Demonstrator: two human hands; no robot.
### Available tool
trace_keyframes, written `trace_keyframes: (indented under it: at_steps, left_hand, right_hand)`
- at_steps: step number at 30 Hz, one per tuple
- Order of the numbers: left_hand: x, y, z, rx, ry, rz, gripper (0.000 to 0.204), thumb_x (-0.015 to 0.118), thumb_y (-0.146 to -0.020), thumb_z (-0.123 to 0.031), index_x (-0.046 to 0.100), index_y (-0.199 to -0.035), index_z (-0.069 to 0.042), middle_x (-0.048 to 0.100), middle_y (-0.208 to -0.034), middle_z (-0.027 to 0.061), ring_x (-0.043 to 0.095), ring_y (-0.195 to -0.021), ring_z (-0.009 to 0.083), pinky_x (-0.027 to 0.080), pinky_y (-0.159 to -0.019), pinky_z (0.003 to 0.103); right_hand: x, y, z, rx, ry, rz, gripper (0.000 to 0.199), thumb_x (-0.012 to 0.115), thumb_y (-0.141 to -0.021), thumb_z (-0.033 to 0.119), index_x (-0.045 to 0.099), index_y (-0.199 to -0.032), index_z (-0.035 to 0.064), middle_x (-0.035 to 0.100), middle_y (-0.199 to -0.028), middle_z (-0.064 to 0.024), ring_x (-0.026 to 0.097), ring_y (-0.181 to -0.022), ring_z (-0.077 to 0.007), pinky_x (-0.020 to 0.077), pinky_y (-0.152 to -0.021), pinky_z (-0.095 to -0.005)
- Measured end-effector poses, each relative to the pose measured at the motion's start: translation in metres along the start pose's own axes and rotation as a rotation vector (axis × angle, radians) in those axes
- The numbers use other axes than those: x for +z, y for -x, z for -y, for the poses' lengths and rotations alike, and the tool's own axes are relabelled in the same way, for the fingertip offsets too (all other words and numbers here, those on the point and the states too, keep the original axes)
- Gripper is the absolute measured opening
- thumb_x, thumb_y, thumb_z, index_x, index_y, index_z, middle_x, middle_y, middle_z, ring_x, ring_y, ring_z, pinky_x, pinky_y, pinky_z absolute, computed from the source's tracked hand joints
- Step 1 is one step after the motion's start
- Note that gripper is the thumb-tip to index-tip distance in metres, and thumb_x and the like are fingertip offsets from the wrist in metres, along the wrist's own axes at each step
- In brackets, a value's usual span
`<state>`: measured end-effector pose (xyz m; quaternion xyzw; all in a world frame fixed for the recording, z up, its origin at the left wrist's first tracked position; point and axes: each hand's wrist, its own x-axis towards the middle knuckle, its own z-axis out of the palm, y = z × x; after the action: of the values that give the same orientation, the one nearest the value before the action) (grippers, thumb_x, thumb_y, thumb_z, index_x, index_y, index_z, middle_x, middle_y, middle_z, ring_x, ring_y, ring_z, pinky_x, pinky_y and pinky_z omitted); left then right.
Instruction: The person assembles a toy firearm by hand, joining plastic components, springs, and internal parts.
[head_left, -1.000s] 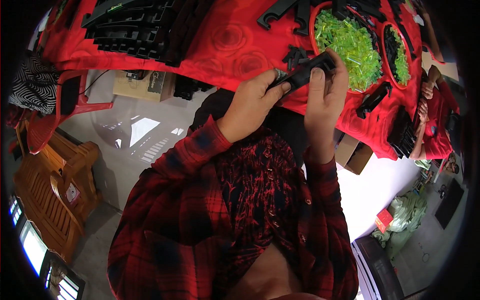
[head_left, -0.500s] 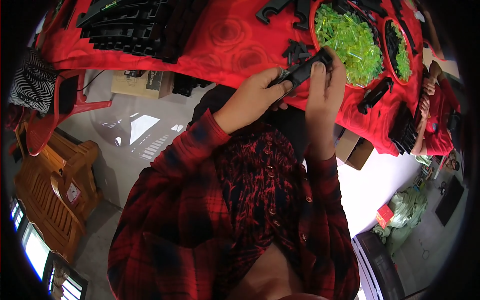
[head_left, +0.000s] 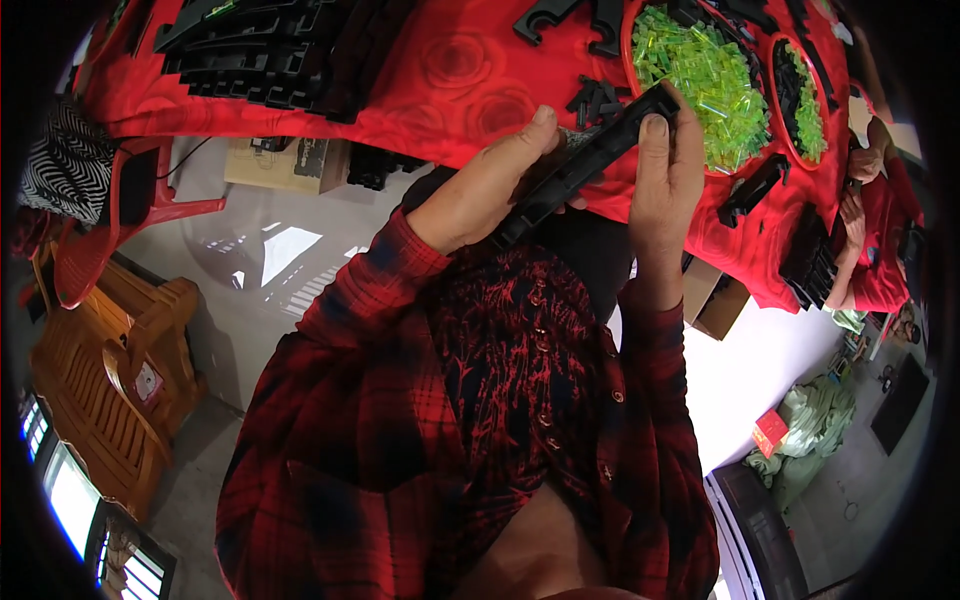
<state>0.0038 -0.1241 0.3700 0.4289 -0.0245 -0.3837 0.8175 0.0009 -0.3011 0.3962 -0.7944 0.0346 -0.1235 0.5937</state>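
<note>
Long black plastic part (head_left: 590, 160), slim, ribbed, probably channel-shaped, tilted over near edge of red-clothed table (head_left: 450, 70). Left hand (head_left: 490, 185) clasps lower end; right hand (head_left: 668, 170) pinches upper end. Red bowl (head_left: 632, 40) of green pieces just beyond.

Long black part (head_left: 585, 160): middle stretch covered by left hand (head_left: 480, 190) fingers, far end behind right hand (head_left: 668, 165) thumb. Stack of black parts (head_left: 250, 50) at 11 o'clock cut off by top edge. 2 red bowls (head_left: 628, 40) of green pieces cropped at 1 o'clock. Co-worker's hand (head_left: 862, 165) at 2 o'clock, held item too small to tell.
</note>
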Motion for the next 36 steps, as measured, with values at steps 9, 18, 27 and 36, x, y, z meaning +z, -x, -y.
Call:
trace_keyframes:
  at_steps: [9, 18, 27, 36]
  left_hand:
    - [0.0, 0.009, -0.002, 0.02, -0.2, -0.111, 0.057, 0.06, -0.095, -0.013, 0.038, -0.147, -0.003, 0.057, -0.121, 0.0072, 0.059, -0.098, 0.013, 0.046, -0.091, 0.026]
    - [-0.009, 0.003, -0.007, 0.096, -0.977, -0.519, 0.079, 0.07, -0.085, -0.02, 0.028, -0.148, 0.003, 0.048, -0.119, 0.0239, 0.057, -0.102, 0.0343, 0.048, -0.09, 0.039]
    - [-0.02, -0.009, 0.016, 0.314, -0.973, -0.692, 0.062, 0.067, -0.089, -0.009, 0.037, -0.141, 0.005, 0.061, -0.093, 0.0166, 0.063, -0.082, 0.029, 0.05, -0.072, 0.039]
    - [-0.022, -0.023, 0.029, 0.419, -1.332, -0.753, 0.054, 0.066, -0.085, -0.006, 0.043, -0.132, 0.006, 0.06, -0.098, 0.0205, 0.062, -0.089, 0.0367, 0.05, -0.076, 0.044]
  right_hand:
    - [0.003, -0.002, -0.015, 0.032, 0.0, 0.053, 0.043, 0.045, -0.105, 0.019, 0.043, -0.141, -0.0054, 0.057, -0.113, -0.0066, 0.054, -0.099, -0.011, 0.0458, -0.089, -0.025]
    - [0.005, 0.003, -0.029, 0.157, -0.055, 0.073, 0.038, 0.044, -0.104, 0.013, 0.044, -0.138, -0.0038, 0.062, -0.113, -0.0146, 0.065, -0.087, -0.0162, 0.0518, -0.08, -0.0285]
    - [0.006, 0.01, -0.032, 0.201, -0.052, 0.084, 0.03, 0.043, -0.102, 0.005, 0.051, -0.13, -0.0024, 0.064, -0.107, -0.0112, 0.064, -0.084, -0.0137, 0.0514, -0.075, -0.0272]
    - [0.014, 0.011, -0.028, 0.226, -0.062, 0.08, 0.028, 0.045, -0.102, 0.005, 0.053, -0.128, -0.0019, 0.065, -0.104, -0.0105, 0.063, -0.084, -0.0139, 0.0518, -0.077, -0.0276]
